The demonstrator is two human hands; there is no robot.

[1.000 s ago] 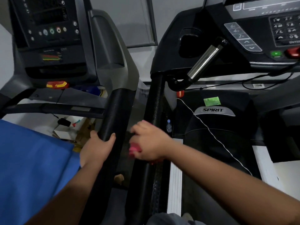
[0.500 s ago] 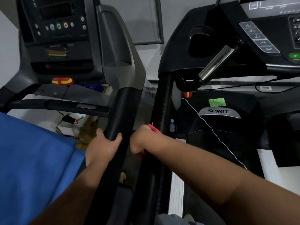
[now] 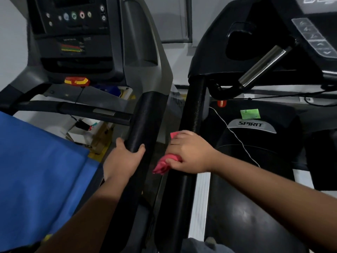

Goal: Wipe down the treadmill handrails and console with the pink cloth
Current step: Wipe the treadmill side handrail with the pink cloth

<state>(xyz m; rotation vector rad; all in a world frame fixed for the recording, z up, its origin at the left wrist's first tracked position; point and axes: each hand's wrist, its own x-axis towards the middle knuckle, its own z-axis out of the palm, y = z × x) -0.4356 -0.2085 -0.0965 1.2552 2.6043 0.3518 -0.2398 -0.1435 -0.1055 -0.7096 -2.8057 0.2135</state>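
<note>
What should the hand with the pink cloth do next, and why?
Probably slide the right hand and pink cloth up the black handrail toward the console: the hand grips the cloth against the rail partway along, with a long bare stretch above.

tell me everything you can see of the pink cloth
The pink cloth is a soft pinkish-red fabric, bunched under the right hand, whose grip wraps it against the black handrail. The hand hides most of it: a crumpled tail sticks out below the thumb, hanging off the rail's side, and a small flat corner shows beyond the fingers. It looks limp and creased; whether it is damp cannot be told.
</note>
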